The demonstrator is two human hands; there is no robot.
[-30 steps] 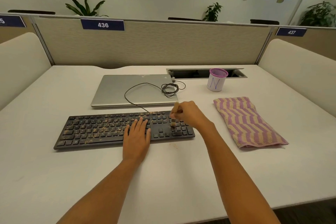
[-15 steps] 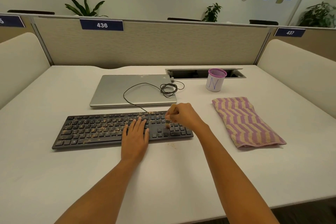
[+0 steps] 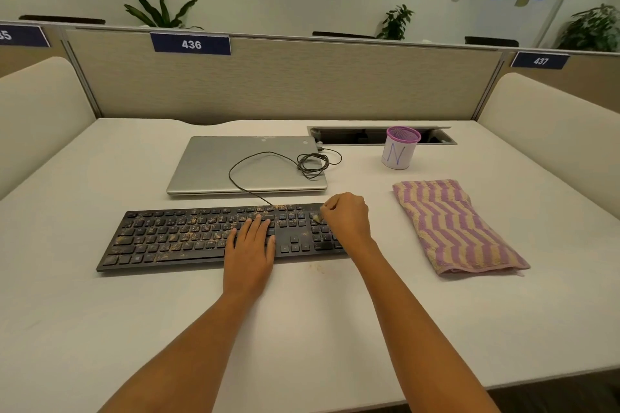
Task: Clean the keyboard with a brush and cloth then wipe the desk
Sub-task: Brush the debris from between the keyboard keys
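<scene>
Most of the brush (image 3: 316,218) was buried in the curled fingers of the right hand (image 3: 347,216), with only a pale tip showing. That hand covered the right end of the keyboard (image 3: 188,238), and the flat left hand (image 3: 250,251) hid a block of its keys. The key legends were too small to read, both forearms ran off the bottom edge, and the left edge cut the partition sign (image 3: 20,35) down to "35".
</scene>
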